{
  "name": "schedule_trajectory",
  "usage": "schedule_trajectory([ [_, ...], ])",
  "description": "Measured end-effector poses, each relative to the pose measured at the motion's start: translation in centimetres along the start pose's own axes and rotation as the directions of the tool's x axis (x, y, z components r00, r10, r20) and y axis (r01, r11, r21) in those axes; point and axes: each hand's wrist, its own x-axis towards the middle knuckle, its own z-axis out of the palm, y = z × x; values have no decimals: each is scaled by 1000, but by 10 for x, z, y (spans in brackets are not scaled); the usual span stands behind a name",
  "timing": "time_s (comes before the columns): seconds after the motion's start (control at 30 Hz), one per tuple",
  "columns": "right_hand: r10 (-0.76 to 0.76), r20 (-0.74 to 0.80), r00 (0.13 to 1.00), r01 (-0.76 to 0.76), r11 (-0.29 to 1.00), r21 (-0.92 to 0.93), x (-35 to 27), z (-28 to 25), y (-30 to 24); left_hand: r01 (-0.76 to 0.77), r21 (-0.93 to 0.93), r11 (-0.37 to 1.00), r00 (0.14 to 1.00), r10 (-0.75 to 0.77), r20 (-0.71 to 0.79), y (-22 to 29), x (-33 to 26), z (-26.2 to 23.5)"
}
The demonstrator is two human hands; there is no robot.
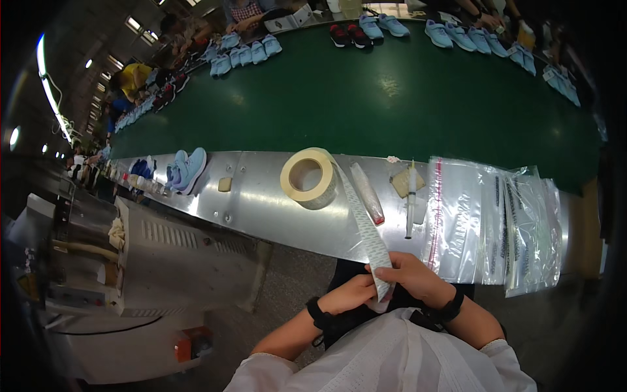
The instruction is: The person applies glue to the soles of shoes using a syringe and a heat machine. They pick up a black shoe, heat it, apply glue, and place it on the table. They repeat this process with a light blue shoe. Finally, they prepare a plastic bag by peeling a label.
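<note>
A large roll of pale tape or labels [308,178] lies on its side on the metal ledge in front of me. From it a white strip with small grey print [360,222] runs down to my lap edge. My right hand [410,276] is closed on the strip's lower end, thumb across its face. My left hand [354,293] is closed beside it, at the strip's left edge; its fingertips are partly hidden. A clear plastic sleeve with a red end [368,195] and a syringe-like tube [411,201] lie right of the strip.
Clear plastic bags [467,222] overlap on the right, hanging past the ledge. A tan sponge-like block [401,181] lies under the tube, a smaller one [225,185] at left. Light-blue shoes [189,171] stand farther left. Beyond is a green belt [313,98] with shoes and people.
</note>
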Motion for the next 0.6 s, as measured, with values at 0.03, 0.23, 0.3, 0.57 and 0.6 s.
schedule_trajectory([
  [0.03, -115, -99, 988, 118, 992, 31, -1, 0, 5, -139, 479, 867, 979, 194, -69, -2, 0, -21],
  [0.23, -110, -153, 982, 29, 891, -452, -12, 6, 4, -397, -250, 883, 880, 288, -379, 51, 22, -115],
  [0.3, -149, -124, 981, 31, 750, -661, -17, 7, 1, -487, -227, 843, 791, 316, -523, 53, 22, -118],
  [0.57, -127, -52, 991, 46, 665, -746, -55, -5, 2, -153, 184, 971, 825, 228, -517, 18, -35, -43],
  [0.6, -140, -125, 982, 7, 693, -721, -53, -3, -2, -41, 131, 991, 941, 83, -328, 14, -39, -25],
])
